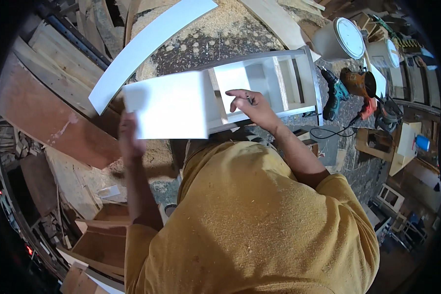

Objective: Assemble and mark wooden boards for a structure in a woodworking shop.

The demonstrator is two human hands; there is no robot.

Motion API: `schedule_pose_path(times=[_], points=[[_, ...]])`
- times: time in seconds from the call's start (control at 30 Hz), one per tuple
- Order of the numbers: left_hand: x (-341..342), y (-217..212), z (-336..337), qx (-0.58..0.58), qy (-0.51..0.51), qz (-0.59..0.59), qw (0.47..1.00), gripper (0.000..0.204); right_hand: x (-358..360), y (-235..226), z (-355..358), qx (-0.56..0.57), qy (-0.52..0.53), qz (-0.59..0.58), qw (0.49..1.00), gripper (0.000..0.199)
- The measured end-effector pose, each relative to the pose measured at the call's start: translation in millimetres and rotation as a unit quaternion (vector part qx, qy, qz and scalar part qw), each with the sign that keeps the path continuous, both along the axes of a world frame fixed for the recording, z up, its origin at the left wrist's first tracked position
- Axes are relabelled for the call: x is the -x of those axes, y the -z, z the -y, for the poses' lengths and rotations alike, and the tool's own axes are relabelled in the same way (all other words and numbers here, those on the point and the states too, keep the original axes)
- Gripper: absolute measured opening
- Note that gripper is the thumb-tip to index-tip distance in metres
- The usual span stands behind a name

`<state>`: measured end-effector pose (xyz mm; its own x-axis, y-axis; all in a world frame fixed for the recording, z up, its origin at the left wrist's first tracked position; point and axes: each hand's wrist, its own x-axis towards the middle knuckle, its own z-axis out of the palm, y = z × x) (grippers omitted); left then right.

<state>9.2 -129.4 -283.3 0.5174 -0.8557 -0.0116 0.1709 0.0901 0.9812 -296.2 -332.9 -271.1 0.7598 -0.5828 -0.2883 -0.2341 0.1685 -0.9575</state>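
My left hand (130,137) grips a white rectangular panel (166,105) by its left edge, the fingers partly hidden behind it. The panel is raised over the left part of a long, narrow cabinet frame (306,81) with a white inside and several dividers, lying on its back. Over the middle of this frame hovers my right hand (255,108), with its index finger pointing left. A thin, dark, pencil-like stick (250,100) shows between its bent fingers; only a short end is visible.
Sawdust covers the bench (196,44) behind the frame. A curved white strip (147,49) lies at the back left, beside a brown board (54,115). On the right are a cordless drill (334,93), a rusty tin (360,82), a corded tool (388,115) and white buckets (339,39).
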Motion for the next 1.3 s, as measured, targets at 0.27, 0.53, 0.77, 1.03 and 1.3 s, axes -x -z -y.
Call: schedule_pose_path(times=[0.27,0.53,0.77,1.03,1.3], points=[[132,-12,98,-0.092,0.076,-0.198,0.973,0.044,88,-28,60,-0.156,0.004,0.07,0.985,0.065],[184,-28,148,-0.166,0.147,0.025,0.975,0.04,119,-60,85,-0.033,-0.172,-0.01,0.984,0.043],[190,-7,143,-0.032,0.101,0.383,0.918,0.031,152,-72,63,-0.057,0.065,-0.047,0.995,0.038],[193,33,118,-0.136,0.059,0.243,0.959,0.031,93,-62,58,0.111,0.122,-0.198,0.966,0.029],[211,24,121,-0.168,0.13,0.154,0.965,0.039,38,-52,53,0.256,0.06,-0.3,0.917,0.03]])
